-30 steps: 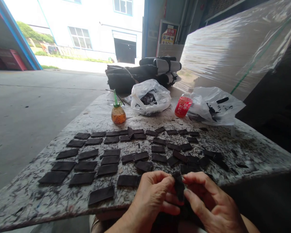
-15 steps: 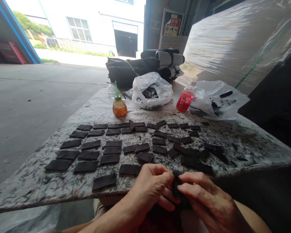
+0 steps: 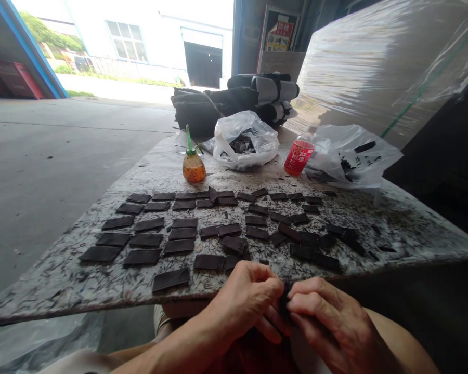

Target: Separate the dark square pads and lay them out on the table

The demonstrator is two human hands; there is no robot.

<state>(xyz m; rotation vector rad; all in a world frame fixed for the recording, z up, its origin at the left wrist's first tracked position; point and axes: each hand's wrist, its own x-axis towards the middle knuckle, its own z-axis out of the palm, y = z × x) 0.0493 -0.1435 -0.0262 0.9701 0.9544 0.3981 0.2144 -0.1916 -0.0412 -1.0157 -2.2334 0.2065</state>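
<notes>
Between my two hands, just off the near edge of the table, is a small black fabric piece (image 3: 284, 300), mostly covered by my fingers. My left hand (image 3: 253, 296) pinches it with thumb and forefinger. From the other side, my right hand (image 3: 327, 311) grips it with bent fingers. Beyond my hands, several flat black rectangular pieces lie in loose rows, among them a black piece (image 3: 170, 279) at the near edge and another black piece (image 3: 209, 262) beside my left hand. On the right, some black pieces (image 3: 315, 257) overlap in a heap.
The table (image 3: 54, 291) is strewn with black thread scraps. Toward its back stand a squeeze bottle (image 3: 194, 169) of orange liquid, a plastic bag (image 3: 253, 150) with dark scraps, a red-labelled bottle (image 3: 298, 156) and another plastic bag (image 3: 359, 161). Black rolls (image 3: 234, 101) lie behind; a wrapped stack (image 3: 347, 72) stands right.
The view has tipped slightly, so the table sits a little higher in the picture. Both hands stay on the black fabric piece and have drawn slightly closer together.
</notes>
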